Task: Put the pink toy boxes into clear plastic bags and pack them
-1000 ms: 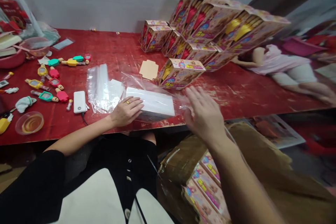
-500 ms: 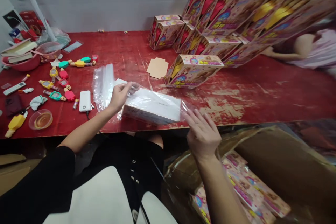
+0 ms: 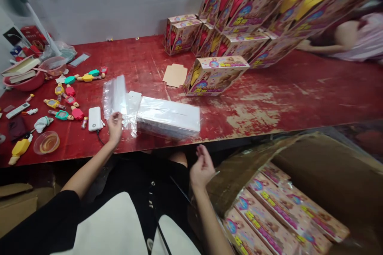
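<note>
A long white box (image 3: 170, 113) in a clear plastic sleeve lies at the table's front edge, with neither hand touching it. My left hand (image 3: 115, 129) hovers left of the box, by the front of a stack of clear plastic bags (image 3: 115, 93). Its fingers are loosely bent and apart, with nothing seen in them. My right hand (image 3: 202, 171) is below the box's right end, in front of the table edge. Its fingers are curled in, and a thin pale sliver shows beside it; what it holds, if anything, I cannot make out.
Printed boxes (image 3: 215, 75) stand stacked at the back right. A flat cardboard piece (image 3: 175, 75), a white power bank (image 3: 95, 118) and several toy watches (image 3: 62, 114) lie on the red table (image 3: 143, 59). A carton (image 3: 326, 163) of printed boxes is at right. Another person's arm (image 3: 321, 49) rests beyond.
Both hands have let go of the wrapped box. My left hand has moved left and toward me; my right hand has drawn back left and below the table edge, its fingers curling.
</note>
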`<state>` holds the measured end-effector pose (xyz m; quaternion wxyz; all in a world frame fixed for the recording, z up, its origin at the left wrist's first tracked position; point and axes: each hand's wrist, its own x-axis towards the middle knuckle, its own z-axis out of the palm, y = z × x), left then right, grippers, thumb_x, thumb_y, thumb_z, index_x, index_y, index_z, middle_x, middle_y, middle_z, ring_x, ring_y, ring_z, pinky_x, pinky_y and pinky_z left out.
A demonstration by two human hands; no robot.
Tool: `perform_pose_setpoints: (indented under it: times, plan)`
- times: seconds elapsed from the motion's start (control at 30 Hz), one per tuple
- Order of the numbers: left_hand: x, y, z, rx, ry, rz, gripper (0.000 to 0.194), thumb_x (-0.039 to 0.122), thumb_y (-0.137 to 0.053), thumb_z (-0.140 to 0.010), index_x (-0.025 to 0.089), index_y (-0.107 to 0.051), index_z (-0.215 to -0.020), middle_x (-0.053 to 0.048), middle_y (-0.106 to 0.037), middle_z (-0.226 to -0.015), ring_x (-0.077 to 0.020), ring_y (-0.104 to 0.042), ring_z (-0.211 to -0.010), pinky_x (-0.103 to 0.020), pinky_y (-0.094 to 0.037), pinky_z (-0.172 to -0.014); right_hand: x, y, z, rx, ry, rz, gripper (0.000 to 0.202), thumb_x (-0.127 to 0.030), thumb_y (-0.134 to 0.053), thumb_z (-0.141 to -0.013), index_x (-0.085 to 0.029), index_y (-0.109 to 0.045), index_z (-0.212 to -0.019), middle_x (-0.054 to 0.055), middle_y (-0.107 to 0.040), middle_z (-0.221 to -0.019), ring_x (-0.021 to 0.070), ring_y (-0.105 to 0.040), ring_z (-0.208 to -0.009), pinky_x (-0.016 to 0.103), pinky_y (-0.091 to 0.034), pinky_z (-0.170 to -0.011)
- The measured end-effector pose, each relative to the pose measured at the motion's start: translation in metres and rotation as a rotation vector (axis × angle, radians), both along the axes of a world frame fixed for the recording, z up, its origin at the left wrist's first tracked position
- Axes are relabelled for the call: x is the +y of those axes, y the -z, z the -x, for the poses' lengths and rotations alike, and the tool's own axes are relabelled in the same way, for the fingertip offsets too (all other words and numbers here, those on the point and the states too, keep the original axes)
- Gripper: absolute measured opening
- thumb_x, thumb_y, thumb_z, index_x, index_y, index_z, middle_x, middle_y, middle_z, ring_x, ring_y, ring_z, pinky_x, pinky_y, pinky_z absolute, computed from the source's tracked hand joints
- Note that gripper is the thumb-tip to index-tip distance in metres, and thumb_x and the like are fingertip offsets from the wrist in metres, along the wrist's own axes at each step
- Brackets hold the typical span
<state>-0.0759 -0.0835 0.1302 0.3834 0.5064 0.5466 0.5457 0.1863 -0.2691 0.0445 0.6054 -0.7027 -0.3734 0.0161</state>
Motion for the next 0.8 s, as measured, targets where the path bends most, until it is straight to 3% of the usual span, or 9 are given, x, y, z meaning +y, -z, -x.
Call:
perform_pose_setpoints:
  times: [0.07,0.17,0.27,0.33,0.4,0.5,0.6,0.7,0.8]
  plan:
    - [0.006,-0.019,0.006,0.071,-0.035,-0.173,0.072,0.072,-0.035,-0.097,0.012,-0.05,-0.135,-0.011,-0.06,-0.135,-0.0129,-0.057,-0.132,-0.028,-0.047,-0.102,-0.005,-0.023,-0.011,0.027,0.088,-0.08,0.051,-0.043,-0.041,-0.104,-0.017,-0.054,-0.145,0.02,-0.061,-0.141,0.0292,-0.063,-0.13,0.054,-0.053,-0.108]
    - [0.011,-0.038,-0.012,0.198,0.167,-0.403,0.074,0.071,-0.04,-0.099,0.022,-0.035,-0.153,-0.013,-0.033,-0.166,-0.0215,-0.031,-0.156,-0.04,-0.03,-0.126,0.019,-0.053,-0.015,0.016,-0.011,-0.131,0.071,-0.049,-0.05,-0.1,-0.018,-0.028,-0.161,0.023,-0.038,-0.161,0.03,-0.043,-0.149,0.056,-0.04,-0.119]
    - [0.015,-0.03,-0.042,0.186,0.38,-0.244,0.089,0.079,-0.048,-0.09,0.023,-0.03,-0.157,-0.016,-0.026,-0.17,-0.0267,-0.023,-0.16,-0.048,-0.022,-0.131,0.06,-0.058,-0.003,0.032,-0.238,-0.03,0.094,-0.059,-0.055,-0.095,-0.017,-0.008,-0.165,0.025,-0.032,-0.163,0.0294,-0.041,-0.15,0.055,-0.038,-0.119]
    - [0.019,-0.018,-0.055,0.12,0.433,-0.064,0.096,0.082,-0.046,-0.089,0.019,-0.029,-0.159,-0.02,-0.026,-0.169,-0.0281,-0.024,-0.16,-0.049,-0.024,-0.13,0.078,-0.053,0.005,0.091,-0.327,0.013,0.097,-0.066,-0.054,-0.093,-0.017,-0.011,-0.165,0.024,-0.042,-0.157,0.028,-0.049,-0.144,0.053,-0.043,-0.116]
    - [0.023,-0.011,-0.061,0.053,0.472,0.052,0.091,0.079,-0.036,-0.093,0.017,-0.031,-0.159,-0.02,-0.027,-0.169,-0.0275,-0.027,-0.159,-0.049,-0.028,-0.129,0.085,-0.051,0.008,0.207,-0.38,0.01,0.088,-0.072,-0.04,-0.096,-0.019,-0.022,-0.163,0.02,-0.051,-0.151,0.0264,-0.055,-0.137,0.05,-0.048,-0.111]
    - [0.017,-0.015,-0.062,-0.002,0.506,0.026,0.081,0.073,-0.034,-0.098,0.018,-0.035,-0.157,-0.017,-0.034,-0.166,-0.0263,-0.031,-0.158,-0.049,-0.029,-0.128,0.08,-0.067,0.0,0.4,-0.46,-0.038,0.086,-0.073,-0.008,-0.098,-0.019,-0.04,-0.157,0.017,-0.063,-0.138,0.0265,-0.063,-0.126,0.051,-0.051,-0.106]
    - [0.0,-0.038,-0.052,-0.01,0.553,-0.227,0.081,0.076,-0.042,-0.094,0.025,-0.038,-0.157,-0.012,-0.033,-0.168,-0.0258,-0.029,-0.158,-0.046,-0.026,-0.13,0.058,-0.104,-0.019,0.418,-0.53,-0.137,0.091,-0.068,0.008,-0.096,-0.021,-0.039,-0.158,0.017,-0.065,-0.135,0.0274,-0.066,-0.121,0.051,-0.053,-0.102]
    - [-0.019,-0.07,-0.028,0.016,0.635,-0.42,0.086,0.085,-0.033,-0.089,0.031,-0.042,-0.155,-0.009,-0.032,-0.169,-0.0282,-0.028,-0.159,-0.047,-0.031,-0.128,0.028,-0.135,-0.038,0.297,-0.582,-0.106,0.097,-0.063,0.02,-0.093,-0.021,-0.037,-0.159,0.017,-0.069,-0.126,0.028,-0.068,-0.119,0.051,-0.055,-0.098]
    - [-0.043,-0.091,-0.01,0.087,0.793,-0.331,0.091,0.086,-0.036,-0.087,0.032,-0.033,-0.16,-0.014,-0.04,-0.164,-0.0319,-0.041,-0.152,-0.051,-0.045,-0.118,0.003,-0.133,-0.037,0.283,-0.642,-0.007,0.093,-0.073,0.003,-0.095,-0.021,-0.048,-0.152,0.016,-0.073,-0.111,0.0296,-0.072,-0.109,0.051,-0.058,-0.095]
